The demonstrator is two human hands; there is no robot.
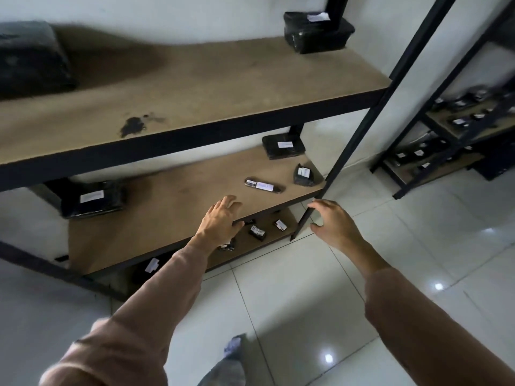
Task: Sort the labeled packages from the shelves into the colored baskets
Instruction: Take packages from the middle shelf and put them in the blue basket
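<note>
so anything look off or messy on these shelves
One thing: a dark blotchy stain marks the upper shelf board near its front edge, like something spilled. The packages lie loosely scattered at odd angles, but none looks torn. Both hands are empty.

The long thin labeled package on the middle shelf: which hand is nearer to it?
Left. The left hand reaches over the shelf's front edge just below-left of the long thin package, both hands empty. The right hand hangs off the shelf's right end, farther away.

A single head-worn wide-angle camera looks forward and steeply down, close to the black-framed metal rack with brown board shelves (195, 76), tilted, with the glossy white tiled floor (390, 274) below.
</note>
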